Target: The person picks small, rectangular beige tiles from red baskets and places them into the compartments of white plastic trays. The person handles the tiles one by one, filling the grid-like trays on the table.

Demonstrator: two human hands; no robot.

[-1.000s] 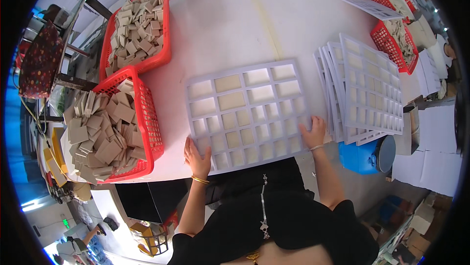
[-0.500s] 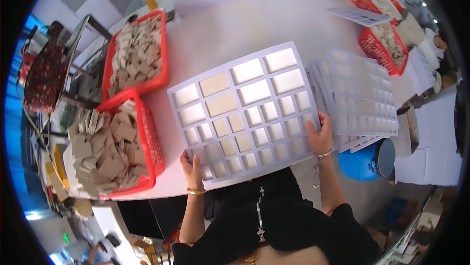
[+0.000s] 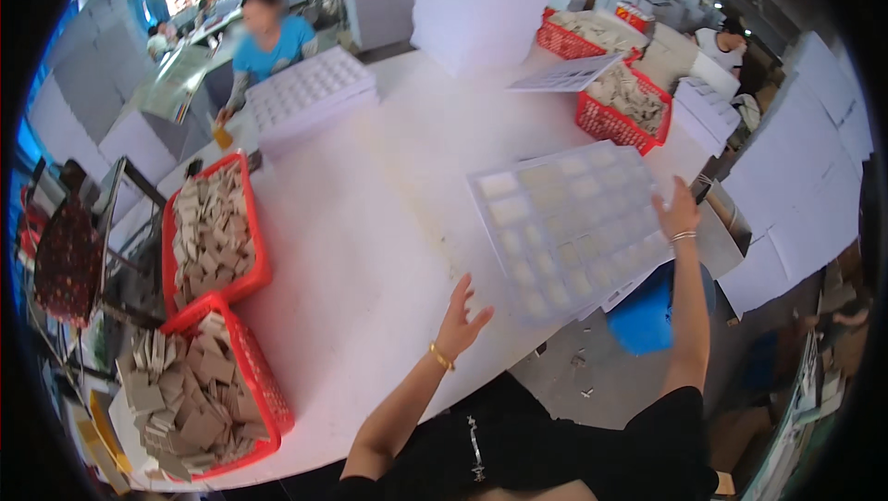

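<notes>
A white compartment tray [image 3: 507, 212], blurred by motion, lies on the right of the table, on or over other trays whose edges barely show beneath it. A few of its cells look beige. My right hand [image 3: 679, 210] is at the tray's right edge with fingers spread; whether it touches the edge I cannot tell. My left hand [image 3: 458, 323] hovers over the table, left of the tray's near corner and apart from it, its fingers stretched out with nothing in them.
Two red baskets [image 3: 264, 270] of flat grey-beige pieces [image 3: 199, 427] stand at the left. More red baskets [image 3: 622, 129] and a tilted sheet [image 3: 564, 75] are at the far right. A stack of white trays [image 3: 319, 98] sits far left, near a person in blue [image 3: 277, 49]. A blue drum [image 3: 638, 325] stands below the table's right edge.
The tray went from in front of me to the right, onto the place where the stack of trays stood. Both hands have let go of it. The head view has tilted up and shifted.
</notes>
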